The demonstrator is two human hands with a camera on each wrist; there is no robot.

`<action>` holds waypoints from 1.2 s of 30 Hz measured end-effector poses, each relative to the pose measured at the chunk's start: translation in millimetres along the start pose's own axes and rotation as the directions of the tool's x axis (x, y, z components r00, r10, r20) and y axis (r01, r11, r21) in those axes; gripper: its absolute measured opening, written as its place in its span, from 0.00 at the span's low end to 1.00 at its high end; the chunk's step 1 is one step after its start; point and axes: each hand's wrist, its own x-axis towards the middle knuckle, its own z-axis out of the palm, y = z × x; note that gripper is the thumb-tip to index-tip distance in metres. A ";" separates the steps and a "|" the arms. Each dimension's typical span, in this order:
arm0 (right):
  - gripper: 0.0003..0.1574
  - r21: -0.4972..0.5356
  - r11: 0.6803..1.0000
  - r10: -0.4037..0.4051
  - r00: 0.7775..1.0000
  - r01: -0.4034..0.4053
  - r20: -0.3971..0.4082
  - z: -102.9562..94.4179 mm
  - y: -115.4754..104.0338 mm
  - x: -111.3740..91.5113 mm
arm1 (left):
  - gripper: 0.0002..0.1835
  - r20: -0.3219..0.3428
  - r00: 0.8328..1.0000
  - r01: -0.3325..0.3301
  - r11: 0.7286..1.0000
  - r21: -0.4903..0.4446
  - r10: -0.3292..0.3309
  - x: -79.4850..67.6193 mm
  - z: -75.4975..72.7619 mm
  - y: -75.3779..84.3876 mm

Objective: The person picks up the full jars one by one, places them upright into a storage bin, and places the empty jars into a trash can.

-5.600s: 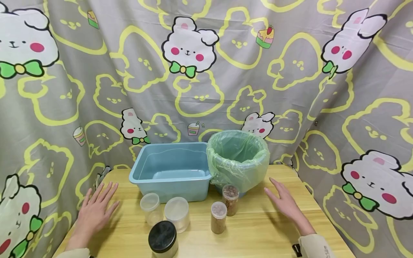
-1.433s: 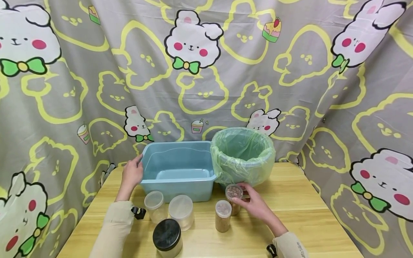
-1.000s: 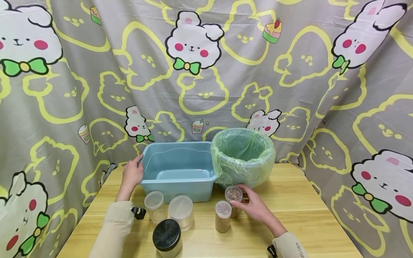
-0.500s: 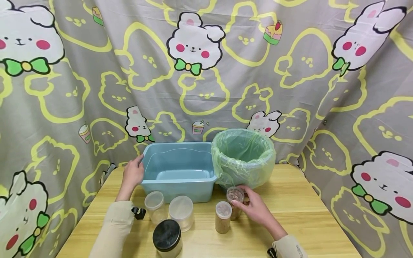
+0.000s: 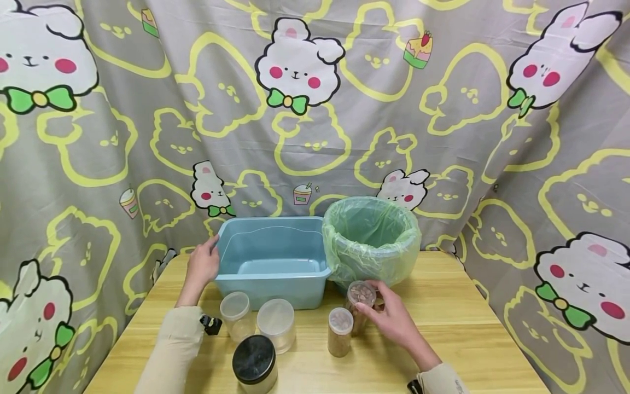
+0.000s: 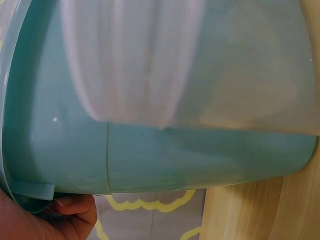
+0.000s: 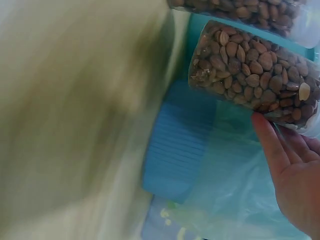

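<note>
My left hand [image 5: 203, 264] grips the left rim of the blue plastic basin [image 5: 273, 290]. In the left wrist view, its curled fingers [image 6: 80, 212] sit under the basin's lip, beside the outer wall [image 6: 200, 160]. My right hand [image 5: 391, 317] holds a clear jar of almonds [image 5: 361, 295] near its top, thumb on the near side and fingers behind. The right wrist view shows the almonds [image 7: 255, 72] through the jar wall, with fingertips against it. A second, similar almond jar [image 5: 339, 334] stands just left of the held one.
A bin lined with a green bag [image 5: 374, 262] stands right of the basin, behind the held jar. Two clear lidded jars [image 5: 236, 316] [image 5: 276, 325] and a black-lidded jar [image 5: 255, 361] stand before the basin. Patterned curtain [image 5: 305, 137] surrounds the wooden table [image 5: 458, 328].
Both hands lay spread at the table's sides earlier. The left has moved to the basin's rim, the right to the almond jar. Lately that jar has shifted slightly right.
</note>
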 end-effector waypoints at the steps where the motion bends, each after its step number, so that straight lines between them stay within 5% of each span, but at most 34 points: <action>1: 0.38 -0.008 1.000 -0.011 1.000 0.011 -0.004 -2.0 -2.6 0.0 | 0.28 -0.001 1.000 -0.002 1.000 0.001 0.002 0.2 0.0 -0.3; 12: 0.35 -0.094 0.979 -0.190 0.979 0.182 -0.076 -19.9 -27.0 1.2 | 0.28 -0.013 1.000 -0.011 1.000 0.008 0.011 2.0 0.9 -2.2; 24: 0.35 -0.081 0.962 -0.271 0.946 0.260 -0.181 -37.1 -46.5 1.2 | 0.28 -0.023 1.000 -0.017 0.999 0.031 0.018 -0.2 0.2 0.8; 36: 0.38 -0.053 0.935 -0.353 0.914 0.349 -0.200 -38.1 -71.9 5.0 | 0.27 -0.025 1.000 -0.013 0.999 0.049 0.014 0.3 -1.0 0.1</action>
